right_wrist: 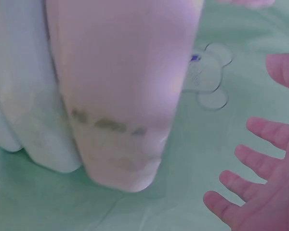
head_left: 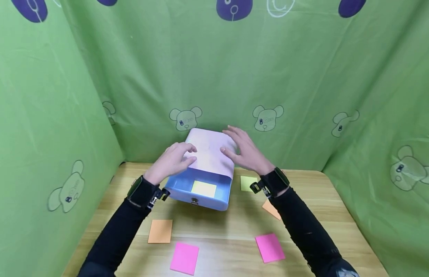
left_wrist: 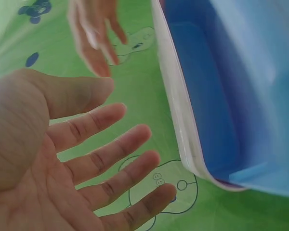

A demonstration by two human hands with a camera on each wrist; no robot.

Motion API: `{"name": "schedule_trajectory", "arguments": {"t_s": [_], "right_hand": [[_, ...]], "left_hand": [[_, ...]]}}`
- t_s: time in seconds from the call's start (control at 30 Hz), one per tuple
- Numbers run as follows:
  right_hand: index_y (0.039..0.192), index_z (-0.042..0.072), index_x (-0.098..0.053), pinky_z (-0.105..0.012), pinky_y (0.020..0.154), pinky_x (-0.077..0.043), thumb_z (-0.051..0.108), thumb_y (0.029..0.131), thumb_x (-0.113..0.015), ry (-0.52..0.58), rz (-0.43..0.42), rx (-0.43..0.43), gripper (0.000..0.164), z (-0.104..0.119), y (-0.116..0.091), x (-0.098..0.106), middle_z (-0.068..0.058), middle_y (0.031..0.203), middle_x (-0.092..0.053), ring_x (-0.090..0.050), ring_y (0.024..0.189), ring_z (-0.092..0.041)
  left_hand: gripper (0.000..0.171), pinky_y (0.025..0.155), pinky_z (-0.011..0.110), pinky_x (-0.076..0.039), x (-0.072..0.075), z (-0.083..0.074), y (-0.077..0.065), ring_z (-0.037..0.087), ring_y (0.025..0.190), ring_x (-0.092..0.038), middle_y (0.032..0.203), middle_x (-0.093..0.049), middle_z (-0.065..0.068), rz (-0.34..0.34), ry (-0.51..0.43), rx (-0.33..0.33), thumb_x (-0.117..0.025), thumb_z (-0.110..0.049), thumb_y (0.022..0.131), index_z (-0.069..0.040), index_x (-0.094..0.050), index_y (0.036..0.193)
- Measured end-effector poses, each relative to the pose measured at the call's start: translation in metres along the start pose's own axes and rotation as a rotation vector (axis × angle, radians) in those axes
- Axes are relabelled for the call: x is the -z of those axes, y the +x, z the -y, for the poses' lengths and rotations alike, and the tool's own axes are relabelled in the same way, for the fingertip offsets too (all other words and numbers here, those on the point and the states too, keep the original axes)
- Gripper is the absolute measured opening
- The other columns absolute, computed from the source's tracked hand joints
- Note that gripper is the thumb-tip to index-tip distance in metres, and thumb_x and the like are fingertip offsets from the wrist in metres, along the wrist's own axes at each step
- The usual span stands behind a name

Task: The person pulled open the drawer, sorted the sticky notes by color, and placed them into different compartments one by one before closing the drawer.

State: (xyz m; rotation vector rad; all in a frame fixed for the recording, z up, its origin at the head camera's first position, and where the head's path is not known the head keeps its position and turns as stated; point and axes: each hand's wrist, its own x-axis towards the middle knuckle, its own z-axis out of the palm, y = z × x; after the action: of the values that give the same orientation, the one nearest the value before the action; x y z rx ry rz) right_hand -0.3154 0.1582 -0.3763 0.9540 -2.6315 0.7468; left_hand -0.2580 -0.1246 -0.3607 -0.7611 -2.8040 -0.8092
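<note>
A storage box with a pale pink cover (head_left: 209, 148) stands at the back of the table, its blue drawer (head_left: 180, 188) pulled out towards me. Inside the drawer lies a yellow sticky note (head_left: 204, 189), and a small metal clasp (head_left: 194, 201) sits on its front. My left hand (head_left: 171, 159) hovers over the box's left side with fingers bent slightly; the left wrist view shows its fingers (left_wrist: 120, 149) spread and holding nothing. At the right side of the cover is my right hand (head_left: 243, 150), fingers extended and apart from the box in the right wrist view.
Around the box on the wooden table (head_left: 221, 238) lie a yellow-green note (head_left: 247, 183), orange notes (head_left: 160, 231) to left and right, and pink notes (head_left: 185, 258) nearer the front. Green cloth (head_left: 214, 77) with bear faces walls the back and both sides.
</note>
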Motion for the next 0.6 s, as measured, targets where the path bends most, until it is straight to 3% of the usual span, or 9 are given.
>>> {"name": "schedule_trajectory", "arguments": {"t_s": [0.23,0.6], "right_hand": [[0.151,0.009,-0.046,-0.064,0.124,-0.024,0.032,0.096,-0.067,0.002,-0.099,0.117,0.063,0.023,-0.029,-0.001,-0.021,0.161,-0.037,-0.032,0.15,-0.041],[0.146,0.01,-0.051,-0.057,0.12,-0.034,0.024,0.096,-0.068,0.035,-0.175,0.11,0.055,0.025,-0.079,-0.011,-0.015,0.156,-0.048,-0.042,0.145,-0.032]], "left_hand": [[0.039,0.11,0.053,-0.047,0.008,0.009,0.02,0.039,0.128,-0.058,0.137,-0.065,0.02,0.069,0.022,0.043,-0.066,-0.023,0.098,-0.003,-0.063,0.132],[0.057,0.126,0.057,-0.027,0.008,0.025,0.044,0.04,0.15,-0.035,0.159,-0.041,0.02,0.207,0.071,0.074,-0.069,-0.028,0.095,-0.005,-0.052,0.145]]}}
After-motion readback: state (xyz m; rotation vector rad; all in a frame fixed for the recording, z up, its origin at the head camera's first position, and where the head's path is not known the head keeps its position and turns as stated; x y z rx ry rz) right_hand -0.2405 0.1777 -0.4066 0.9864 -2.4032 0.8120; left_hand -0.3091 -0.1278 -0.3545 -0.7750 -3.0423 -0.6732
